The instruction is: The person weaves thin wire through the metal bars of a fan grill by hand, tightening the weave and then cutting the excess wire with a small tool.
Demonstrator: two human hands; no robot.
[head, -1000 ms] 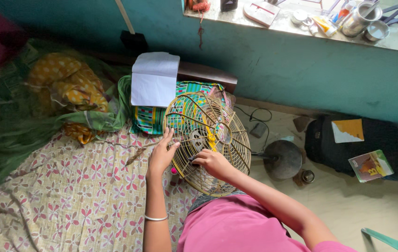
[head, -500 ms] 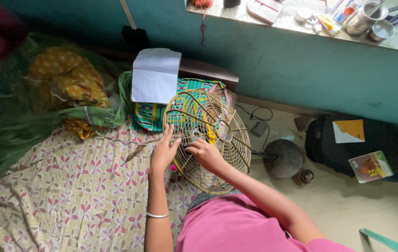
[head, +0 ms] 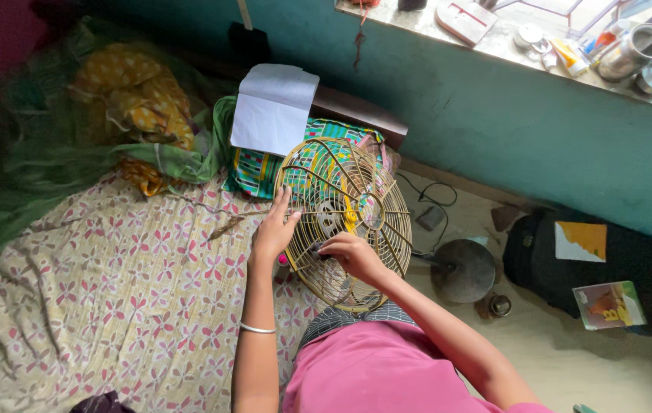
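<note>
The left hand [head: 273, 229], fingers spread, steadied the fan guard [head: 343, 222] at its left rim; the right hand [head: 351, 255] pinched something small at its lower centre, probably a fastening needing a careful turn.

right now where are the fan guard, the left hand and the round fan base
fan guard [head: 372, 183]: head view, upper wire spokes.
left hand [head: 275, 232]: head view, back of the hand.
round fan base [head: 464, 269]: head view, middle of the disc.

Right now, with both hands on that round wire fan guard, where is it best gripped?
Probably at the outer rim ring of the fan guard, from the bed side where the left hand steadies it. The rim is the thickest hoop; the thin spokes under the right hand look easier to bend.
</note>
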